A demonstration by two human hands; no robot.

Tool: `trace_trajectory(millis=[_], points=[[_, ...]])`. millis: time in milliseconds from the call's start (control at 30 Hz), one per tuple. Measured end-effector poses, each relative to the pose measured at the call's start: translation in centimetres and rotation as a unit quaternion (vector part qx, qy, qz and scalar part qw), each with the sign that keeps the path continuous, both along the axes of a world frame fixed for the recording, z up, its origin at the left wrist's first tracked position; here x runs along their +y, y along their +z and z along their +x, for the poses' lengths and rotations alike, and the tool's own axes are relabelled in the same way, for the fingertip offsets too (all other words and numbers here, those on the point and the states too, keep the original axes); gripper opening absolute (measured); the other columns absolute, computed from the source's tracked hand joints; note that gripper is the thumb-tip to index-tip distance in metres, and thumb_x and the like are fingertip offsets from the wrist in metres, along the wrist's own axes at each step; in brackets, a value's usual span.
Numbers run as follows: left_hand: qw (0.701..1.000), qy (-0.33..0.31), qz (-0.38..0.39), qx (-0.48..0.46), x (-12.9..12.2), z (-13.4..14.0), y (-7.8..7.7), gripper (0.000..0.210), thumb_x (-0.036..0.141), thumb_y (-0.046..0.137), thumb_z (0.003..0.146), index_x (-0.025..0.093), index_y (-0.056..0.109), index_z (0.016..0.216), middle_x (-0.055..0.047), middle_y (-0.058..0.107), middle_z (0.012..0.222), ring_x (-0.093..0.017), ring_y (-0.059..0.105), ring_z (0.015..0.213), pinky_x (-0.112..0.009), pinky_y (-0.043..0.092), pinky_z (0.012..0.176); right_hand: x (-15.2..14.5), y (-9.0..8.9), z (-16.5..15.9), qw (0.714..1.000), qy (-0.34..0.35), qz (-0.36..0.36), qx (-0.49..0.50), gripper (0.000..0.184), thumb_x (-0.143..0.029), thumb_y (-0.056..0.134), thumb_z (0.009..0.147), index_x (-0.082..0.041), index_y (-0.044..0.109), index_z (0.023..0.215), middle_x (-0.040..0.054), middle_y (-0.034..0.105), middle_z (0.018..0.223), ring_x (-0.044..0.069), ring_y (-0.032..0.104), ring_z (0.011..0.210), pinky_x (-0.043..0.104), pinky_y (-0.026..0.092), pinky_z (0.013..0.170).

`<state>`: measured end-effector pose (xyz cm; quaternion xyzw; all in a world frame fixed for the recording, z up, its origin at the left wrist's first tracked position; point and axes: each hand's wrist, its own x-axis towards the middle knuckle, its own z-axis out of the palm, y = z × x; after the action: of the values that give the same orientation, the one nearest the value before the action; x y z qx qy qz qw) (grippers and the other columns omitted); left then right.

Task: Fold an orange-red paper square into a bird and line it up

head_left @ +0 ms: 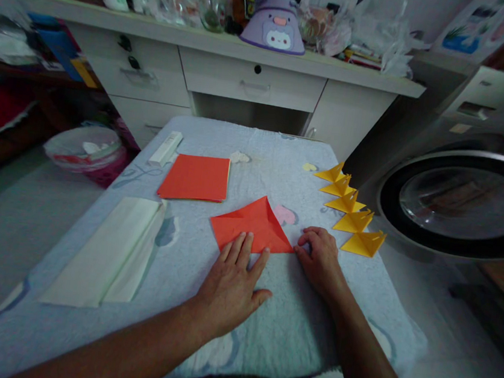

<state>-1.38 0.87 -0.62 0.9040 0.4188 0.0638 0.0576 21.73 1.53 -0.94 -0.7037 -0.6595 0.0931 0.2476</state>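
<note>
A partly folded sheet of orange paper (253,219) lies on the cloth in front of me, with crease lines and its upper flaps slightly raised. My left hand (235,281) rests flat on its lower edge, fingers spread and thumb out to the side. At the sheet's right corner, my right hand (319,260) is curled, thumb and fingertips closed at the tip of the paper. A stack of square orange paper (196,178) sits behind and to the left. Several yellow folded paper pieces (352,222) stand in a row along the right side.
A pale blue patterned cloth (275,146) covers the table. Folded whitish paper (103,251) and a small white box (165,149) lie on the left. Beyond stand a cluttered white counter (255,80), a washing machine (464,201) at right and a lined pink bin (87,152) at left.
</note>
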Motion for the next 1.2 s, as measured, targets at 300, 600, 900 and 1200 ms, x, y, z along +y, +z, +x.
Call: trace_trajectory(millis=[300, 600, 900, 1200], points=[[1.000, 0.005, -0.006, 0.015, -0.1, 0.2, 0.4, 0.074, 0.054, 0.063, 0.083, 0.022, 0.040, 0.146, -0.022, 0.030, 0.155, -0.043, 0.024, 0.144, -0.057, 0.029, 0.111, -0.5, 0.9, -1.0, 0.991, 0.011, 0.112, 0.072, 0.017, -0.021, 0.048, 0.086, -0.019, 0.056, 0.101, 0.0103, 0.060, 0.105, 0.026, 0.053, 0.103, 0.043, 0.041, 0.093], [1.000, -0.001, 0.008, -0.017, 0.1, 0.0, -0.3, 0.074, 0.065, 0.050, 0.086, 0.024, 0.039, 0.146, -0.021, 0.029, 0.156, -0.041, 0.023, 0.145, -0.056, 0.027, 0.112, -0.1, 0.3, -3.7, 0.994, 0.001, 0.009, -0.108, 0.071, -0.051, 0.057, 0.085, -0.010, 0.040, 0.141, 0.0204, 0.051, 0.132, 0.036, 0.046, 0.118, 0.053, 0.035, 0.099], [1.000, 0.001, 0.008, -0.014, 0.0, 0.0, -0.3, 0.072, 0.063, 0.051, 0.087, 0.024, 0.038, 0.147, -0.020, 0.029, 0.156, -0.040, 0.023, 0.145, -0.056, 0.027, 0.112, -0.1, 0.5, -2.9, 0.991, -0.020, -0.021, -0.134, 0.072, -0.046, 0.057, 0.088, -0.024, 0.029, 0.151, 0.0139, 0.052, 0.132, 0.033, 0.047, 0.116, 0.053, 0.034, 0.099], [1.000, 0.004, 0.004, -0.011, 0.0, 0.0, -0.4, 0.074, 0.066, 0.049, 0.086, 0.024, 0.038, 0.147, -0.020, 0.029, 0.156, -0.041, 0.022, 0.145, -0.055, 0.027, 0.112, -0.3, 0.2, -0.3, 0.992, -0.062, 0.009, -0.106, 0.066, -0.030, 0.059, 0.085, -0.025, 0.036, 0.146, 0.0139, 0.056, 0.126, 0.035, 0.050, 0.114, 0.056, 0.039, 0.095]])
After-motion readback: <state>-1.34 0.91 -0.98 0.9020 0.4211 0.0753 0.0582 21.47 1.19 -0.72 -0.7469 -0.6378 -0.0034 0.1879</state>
